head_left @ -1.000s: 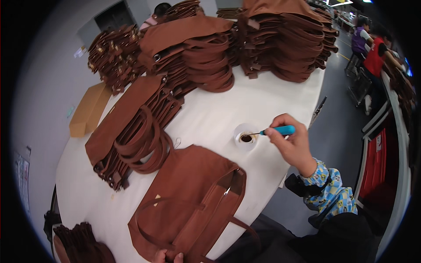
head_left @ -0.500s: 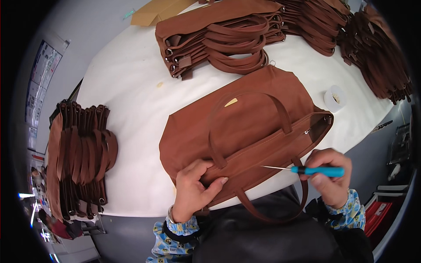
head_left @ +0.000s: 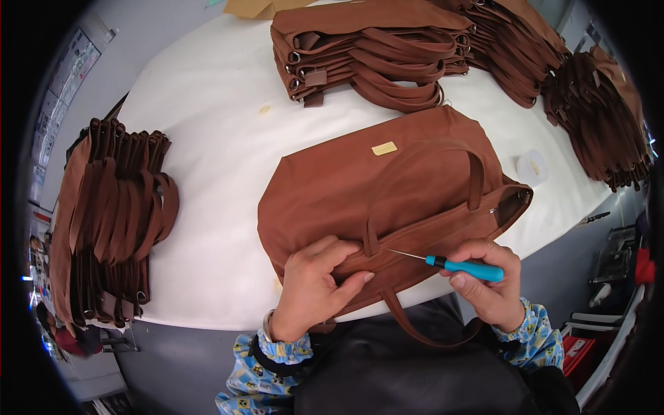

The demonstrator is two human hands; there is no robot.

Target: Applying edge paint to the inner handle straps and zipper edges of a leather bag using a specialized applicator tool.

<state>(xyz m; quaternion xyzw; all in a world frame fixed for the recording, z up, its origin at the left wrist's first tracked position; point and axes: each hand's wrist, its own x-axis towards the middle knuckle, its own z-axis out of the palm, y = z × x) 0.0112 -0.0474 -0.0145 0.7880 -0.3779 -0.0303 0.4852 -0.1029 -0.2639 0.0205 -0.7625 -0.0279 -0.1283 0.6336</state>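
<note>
Brown bag [head_left: 325,187]; turquoise tool handle [head_left: 477,270]; blue-yellow patterned sleeves [head_left: 541,339].

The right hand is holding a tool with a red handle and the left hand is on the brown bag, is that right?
Not quite: the handle is blue, as the head view shows. The right hand does hold the tool, and the left hand is on the brown bag.

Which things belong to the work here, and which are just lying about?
In the work:
turquoise-handled pointed tool, in the right grip
brown bag, touched by the left grip
small cup, which the tool reached a second ago

Seemingly lying about:
stacked bags at left
stacked bags at the far side
cardboard at the far edge
</note>
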